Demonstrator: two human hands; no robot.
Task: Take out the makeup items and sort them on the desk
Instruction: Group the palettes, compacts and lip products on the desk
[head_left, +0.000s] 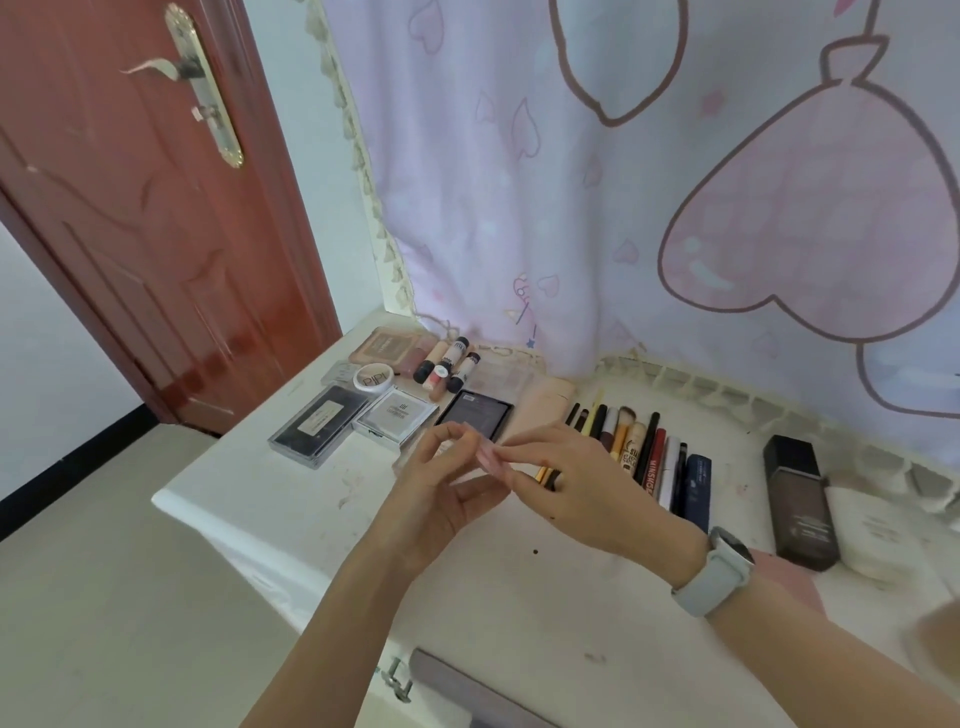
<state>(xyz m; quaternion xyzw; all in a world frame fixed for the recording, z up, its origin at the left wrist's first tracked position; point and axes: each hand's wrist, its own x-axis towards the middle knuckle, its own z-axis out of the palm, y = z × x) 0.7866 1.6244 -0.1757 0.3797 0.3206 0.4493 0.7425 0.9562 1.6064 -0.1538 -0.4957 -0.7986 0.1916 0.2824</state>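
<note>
I hold a small pale pink translucent stick between both hands above the white desk, at 12 o'clock from my wrists. My left hand pinches its left end with narrow fingers, and my right hand closes on the other end. It looks light, stiff and a little slippery, so I judge a grip on its middle is safer. The row of slim pens and brushes lies at 2 o'clock, the flat palettes at 10 o'clock
</note>
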